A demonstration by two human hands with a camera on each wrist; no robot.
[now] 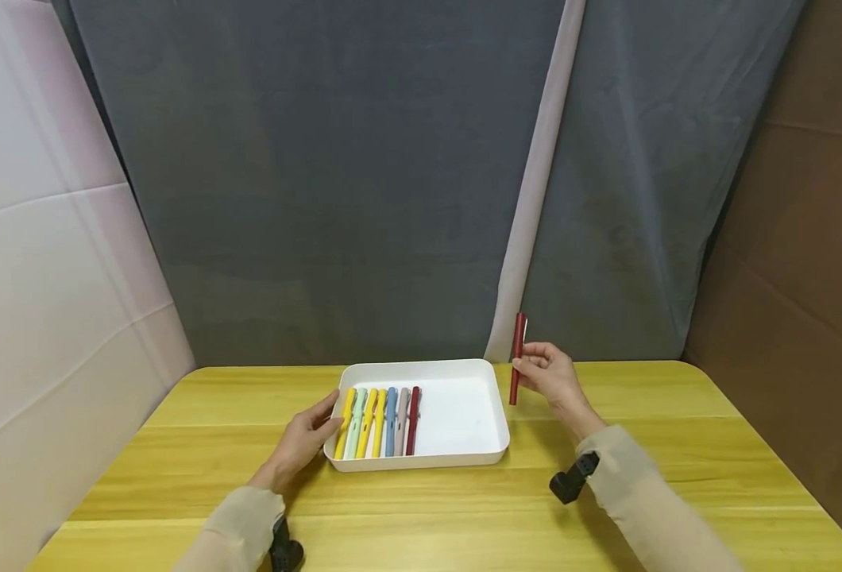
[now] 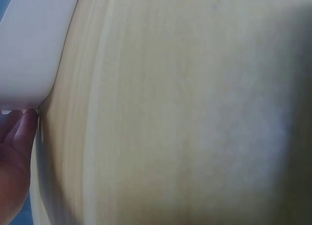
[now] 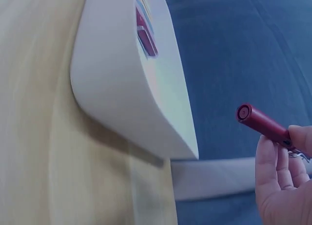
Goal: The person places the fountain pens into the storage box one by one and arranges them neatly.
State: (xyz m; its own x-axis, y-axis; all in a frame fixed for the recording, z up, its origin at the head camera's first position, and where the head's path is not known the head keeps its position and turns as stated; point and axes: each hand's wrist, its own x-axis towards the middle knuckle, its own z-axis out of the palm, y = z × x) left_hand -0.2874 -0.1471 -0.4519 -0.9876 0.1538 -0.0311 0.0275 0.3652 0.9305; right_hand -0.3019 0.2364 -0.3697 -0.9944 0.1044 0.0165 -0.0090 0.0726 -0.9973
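A white tray (image 1: 464, 458) lies on the table, with several capped pens side by side in its left half: yellow, mint green, blue, greyish and, at the right end of the row, a dark red pen (image 1: 412, 421). My left hand (image 1: 305, 438) grips the tray's left wall; in the left wrist view its fingertips (image 2: 27, 125) meet the tray's corner. Off the tray's right side, my right hand (image 1: 551, 379) pinches another dark red pen (image 1: 517, 349) between thumb and fingers. This pen stands nearly upright above the table, its clip facing right.
The wooden table (image 1: 421, 524) ends at a dark grey curtain (image 1: 321, 199) behind the tray. A pale strip (image 1: 535, 183) runs down the curtain. A white panel (image 1: 56, 238) stands left, a brown panel (image 1: 807, 278) right.
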